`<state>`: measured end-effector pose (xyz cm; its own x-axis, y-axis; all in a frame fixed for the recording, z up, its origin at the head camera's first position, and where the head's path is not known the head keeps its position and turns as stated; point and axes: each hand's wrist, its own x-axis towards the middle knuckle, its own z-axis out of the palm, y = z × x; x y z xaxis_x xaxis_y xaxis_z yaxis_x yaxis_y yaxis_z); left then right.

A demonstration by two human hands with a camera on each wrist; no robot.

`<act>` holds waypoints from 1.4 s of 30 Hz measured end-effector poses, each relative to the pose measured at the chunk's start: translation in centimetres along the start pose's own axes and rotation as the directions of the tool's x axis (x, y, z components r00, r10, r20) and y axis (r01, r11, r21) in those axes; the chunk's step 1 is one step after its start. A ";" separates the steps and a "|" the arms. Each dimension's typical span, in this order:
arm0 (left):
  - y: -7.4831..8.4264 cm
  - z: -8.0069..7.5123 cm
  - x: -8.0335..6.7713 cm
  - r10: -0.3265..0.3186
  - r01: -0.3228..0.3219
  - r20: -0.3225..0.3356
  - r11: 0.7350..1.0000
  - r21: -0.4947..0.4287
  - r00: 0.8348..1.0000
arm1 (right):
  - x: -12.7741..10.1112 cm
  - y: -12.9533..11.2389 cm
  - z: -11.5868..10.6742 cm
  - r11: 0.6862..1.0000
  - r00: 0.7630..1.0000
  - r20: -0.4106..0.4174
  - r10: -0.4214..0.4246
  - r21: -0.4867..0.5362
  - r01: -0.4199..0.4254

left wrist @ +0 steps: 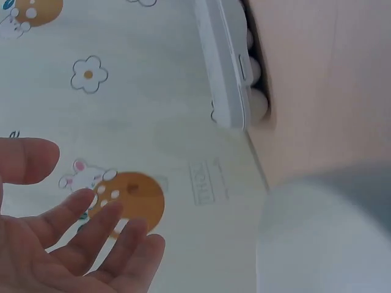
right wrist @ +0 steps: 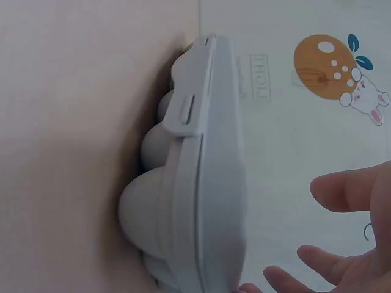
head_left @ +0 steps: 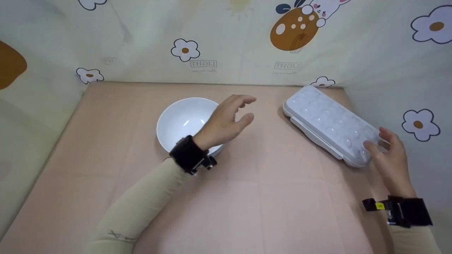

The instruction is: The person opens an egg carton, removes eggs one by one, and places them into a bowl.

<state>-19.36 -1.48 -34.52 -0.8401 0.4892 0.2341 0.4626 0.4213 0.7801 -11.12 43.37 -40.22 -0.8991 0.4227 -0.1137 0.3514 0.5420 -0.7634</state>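
Note:
A white egg box with a bumpy lid lies closed and slanted at the right of the table. Rounded egg cups bulge from its underside, and a clasp runs along its long side. By the box's near right end is my right hand, thumb and fingers spread apart; whether a fingertip touches the lid I cannot tell. My left hand hovers over the right side of a white bowl, hiding part of its rim. Its fingers are loosely bent around nothing, pointing toward the egg box.
A pinkish cloth covers the table. Behind it and at both sides hangs a pale curtain printed with flowers, a rabbit and an orange-brown shape. Bare table lies between the bowl and the egg box.

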 end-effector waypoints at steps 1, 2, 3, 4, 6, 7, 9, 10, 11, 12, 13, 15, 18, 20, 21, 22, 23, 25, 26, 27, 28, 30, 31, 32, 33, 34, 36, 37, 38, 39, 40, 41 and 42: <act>0.2 0.9 0.5 0.004 -0.004 0.021 1.000 0.002 1.000 | 0.1 0.5 -0.1 1.000 1.000 0.008 0.014 -0.005 -0.014; 0.3 1.7 0.9 0.007 -0.007 0.039 1.000 0.006 0.999 | 0.2 0.9 -0.1 1.000 0.999 0.016 0.029 -0.009 -0.028; 0.3 2.5 1.2 0.003 -0.004 0.057 1.000 0.008 0.998 | 0.3 1.4 -0.1 0.999 0.999 0.027 0.042 -0.005 -0.042; 0.3 3.3 1.5 -0.003 0.002 0.072 1.000 0.006 0.997 | 0.5 1.7 -0.2 0.998 0.997 0.042 0.057 0.001 -0.057; 0.3 4.6 1.9 -0.018 0.018 0.105 1.000 0.002 0.994 | 0.9 2.4 -0.3 0.995 0.992 0.090 0.088 0.031 -0.091; 0.3 5.2 2.1 -0.028 0.028 0.120 1.000 -0.001 0.992 | 1.1 2.7 -0.4 0.993 0.987 0.121 0.103 0.045 -0.109; 0.2 6.1 2.3 -0.051 0.053 0.141 0.999 -0.007 0.989 | 1.4 3.2 -0.6 0.988 0.974 0.191 0.124 0.072 -0.140; 0.1 6.5 2.4 -0.060 0.062 0.149 0.998 -0.010 0.987 | 1.5 3.4 -0.7 0.985 0.968 0.215 0.130 0.081 -0.151; 0.0 6.7 2.4 -0.069 0.072 0.155 0.997 -0.012 0.985 | 1.6 3.6 -0.8 0.983 0.963 0.236 0.132 0.090 -0.157; -0.2 7.0 2.5 -0.080 0.083 0.158 0.996 -0.015 0.984 | 1.7 3.7 -0.8 0.983 0.960 0.250 0.129 0.096 -0.157; -0.3 7.2 2.6 -0.089 0.093 0.157 0.995 -0.019 0.984 | 1.7 3.8 -0.9 0.982 0.958 0.260 0.124 0.103 -0.155; -0.6 7.4 2.7 -0.106 0.111 0.152 0.993 -0.028 0.983 | 1.8 3.9 -1.0 0.983 0.957 0.266 0.113 0.109 -0.147; -1.0 7.7 2.9 -0.139 0.147 0.141 0.988 -0.046 0.980 | 1.8 3.9 -1.1 0.985 0.958 0.268 0.101 0.106 -0.134; -1.2 7.9 3.0 -0.161 0.169 0.136 0.984 -0.055 0.978 | 1.8 3.9 -1.1 0.987 0.957 0.274 0.098 0.093 -0.128; -1.4 8.0 3.0 -0.171 0.180 0.133 0.982 -0.057 0.976 | 1.8 3.9 -1.1 0.988 0.955 0.280 0.094 0.090 -0.124; -1.5 8.1 3.0 -0.177 0.186 0.131 0.981 -0.060 0.975 | 1.8 3.9 -1.2 0.989 0.954 0.286 0.091 0.082 -0.119; -1.7 8.1 3.0 -0.185 0.194 0.128 0.979 -0.061 0.974 | 1.8 4.0 -1.2 0.990 0.953 0.292 0.087 0.083 -0.116; -1.9 8.4 3.1 -0.198 0.207 0.120 0.976 -0.064 0.973 | 1.8 4.0 -1.2 0.991 0.951 0.298 0.078 0.082 -0.107; -2.1 8.5 3.1 -0.205 0.214 0.116 0.975 -0.066 0.972 | 1.9 4.0 -1.2 0.991 0.950 0.302 0.075 0.084 -0.105; -2.2 8.6 3.2 -0.213 0.221 0.112 0.973 -0.069 0.971 | 1.9 4.0 -1.3 0.991 0.950 0.303 0.071 0.085 -0.102; -2.3 8.7 3.2 -0.220 0.229 0.107 0.971 -0.071 0.970 | 2.0 4.0 -1.3 0.991 0.951 0.302 0.070 0.085 -0.100; -2.5 8.9 3.3 -0.237 0.245 0.097 0.967 -0.075 0.967 | 2.2 4.1 -1.3 0.992 0.950 0.306 0.064 0.083 -0.094; -2.6 8.9 3.4 -0.242 0.250 0.094 0.965 -0.076 0.966 | 2.3 4.2 -1.3 0.992 0.949 0.310 0.062 0.085 -0.092; -2.7 9.0 3.4 -0.247 0.254 0.090 0.964 -0.075 0.965 | 2.4 4.2 -1.3 0.993 0.948 0.313 0.061 0.078 -0.090; -2.7 9.0 3.5 -0.250 0.256 0.085 0.964 -0.074 0.965 | 2.6 4.2 -1.3 0.994 0.947 0.316 0.058 0.074 -0.086; -2.8 9.0 3.5 -0.253 0.259 0.080 0.964 -0.068 0.964 | 2.7 4.2 -1.3 0.994 0.944 0.325 0.058 0.069 -0.085; -2.8 9.1 3.6 -0.261 0.265 0.072 0.962 -0.061 0.963 | 3.1 4.2 -1.4 0.995 0.937 0.344 0.053 0.058 -0.078; -2.8 9.1 3.6 -0.264 0.268 0.068 0.962 -0.054 0.962 | 3.2 4.1 -1.4 0.996 0.934 0.354 0.050 0.051 -0.072; -2.9 9.2 3.7 -0.269 0.272 0.064 0.961 -0.050 0.961 | 3.4 4.1 -1.4 0.997 0.930 0.365 0.043 0.041 -0.062; -2.9 9.2 3.7 -0.274 0.277 0.062 0.960 -0.046 0.960 | 3.6 4.0 -1.4 0.998 0.926 0.375 0.034 0.034 -0.051; -2.9 9.3 3.6 -0.277 0.280 0.063 0.959 -0.041 0.959 | 3.8 4.0 -1.4 0.999 0.922 0.386 0.020 0.032 -0.035; -2.9 9.3 3.6 -0.281 0.284 0.062 0.958 -0.038 0.958 | 3.9 4.0 -1.4 0.999 0.919 0.394 0.004 0.028 -0.016; -3.0 9.4 3.6 -0.286 0.288 0.062 0.957 -0.032 0.956 | 4.1 3.9 -1.3 1.000 0.915 0.404 -0.009 0.025 -0.002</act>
<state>-21.09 6.22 -41.46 -0.9182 0.3945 -0.0352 0.1914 0.5198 0.8326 -13.06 48.20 -42.85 -0.9308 0.0882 -0.3546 0.3462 0.5232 -0.7787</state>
